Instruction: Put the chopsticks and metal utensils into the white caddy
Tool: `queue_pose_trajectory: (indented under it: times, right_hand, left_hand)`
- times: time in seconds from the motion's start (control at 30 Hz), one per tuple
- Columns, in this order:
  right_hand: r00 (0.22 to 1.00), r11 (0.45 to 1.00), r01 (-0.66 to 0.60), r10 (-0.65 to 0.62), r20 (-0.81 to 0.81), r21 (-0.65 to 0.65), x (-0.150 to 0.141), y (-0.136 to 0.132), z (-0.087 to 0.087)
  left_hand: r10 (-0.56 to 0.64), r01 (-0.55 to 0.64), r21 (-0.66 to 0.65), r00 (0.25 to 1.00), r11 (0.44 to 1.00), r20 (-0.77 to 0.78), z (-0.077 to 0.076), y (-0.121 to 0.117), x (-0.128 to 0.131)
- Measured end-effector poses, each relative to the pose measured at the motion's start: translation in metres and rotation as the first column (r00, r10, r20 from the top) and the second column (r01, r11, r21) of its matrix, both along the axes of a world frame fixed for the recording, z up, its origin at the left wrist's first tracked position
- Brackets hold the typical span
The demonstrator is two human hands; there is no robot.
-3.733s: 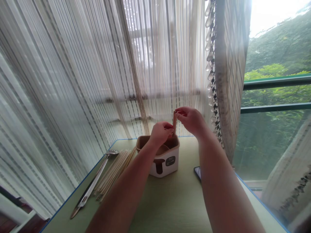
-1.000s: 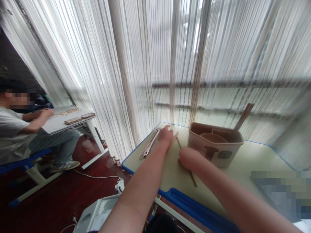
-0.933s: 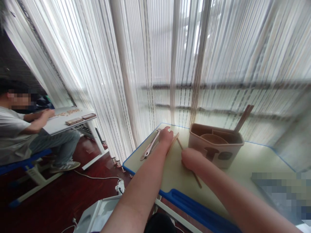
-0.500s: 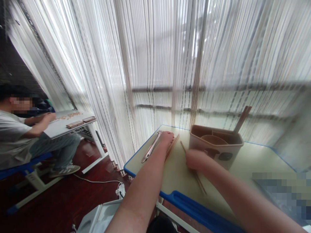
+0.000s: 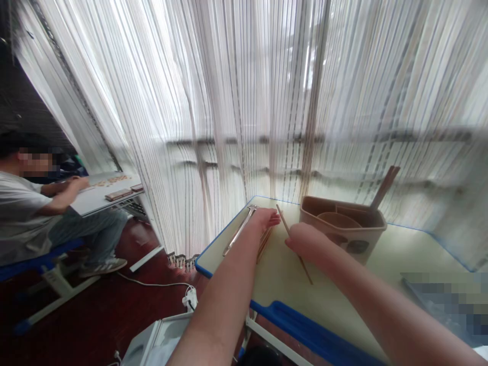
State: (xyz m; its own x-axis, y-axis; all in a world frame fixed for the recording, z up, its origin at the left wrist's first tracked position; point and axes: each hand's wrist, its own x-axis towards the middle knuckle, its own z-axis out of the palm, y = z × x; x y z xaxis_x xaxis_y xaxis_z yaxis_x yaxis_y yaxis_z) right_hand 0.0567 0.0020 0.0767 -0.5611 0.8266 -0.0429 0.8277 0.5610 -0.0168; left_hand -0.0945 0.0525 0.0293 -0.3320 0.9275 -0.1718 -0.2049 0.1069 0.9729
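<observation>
My right hand (image 5: 305,239) is closed round a thin wooden chopstick (image 5: 282,218), which slants with its far end up near my left fingertips. My left hand (image 5: 269,217) has its fingers stretched out to the right, above several chopsticks (image 5: 264,246) lying side by side on the table; the wrist and hand cover part of them. Left of that hand lie long silver utensils (image 5: 240,231), probably spoons, partly behind my forearm. A brown divided utensil holder (image 5: 343,234) stands just beyond my right hand, with brown sticks (image 5: 385,188) upright in its right end.
The pale table (image 5: 282,284) has a blue rim. A greyish, partly blurred-out object (image 5: 434,300) lies at its right. Sheer striped curtains (image 5: 247,101) hang behind it. At the left another person (image 5: 23,213) sits at a white table (image 5: 95,201) with small pieces. A power strip (image 5: 189,299) lies on the floor.
My left fingers have opened out and extended to the right. My right hand has moved slightly up and left, bringing the chopstick's far end closer to my left hand.
</observation>
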Motion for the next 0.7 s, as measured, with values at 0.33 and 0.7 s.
queue_pose_trajectory:
  times: [0.33,0.7]
  right_hand:
    - [0.998,0.994,-0.057,0.059,-0.015,0.089,0.011,-0.008,0.019]
    - [0.988,0.97,-0.122,0.14,-0.072,0.208,0.013,-0.005,0.025]
  left_hand:
    - [-0.314,0.24,0.288,0.916,0.927,0.248,0.009,-0.007,0.003]
    - [-0.317,0.178,0.41,0.9,0.894,0.299,0.021,-0.015,0.005]
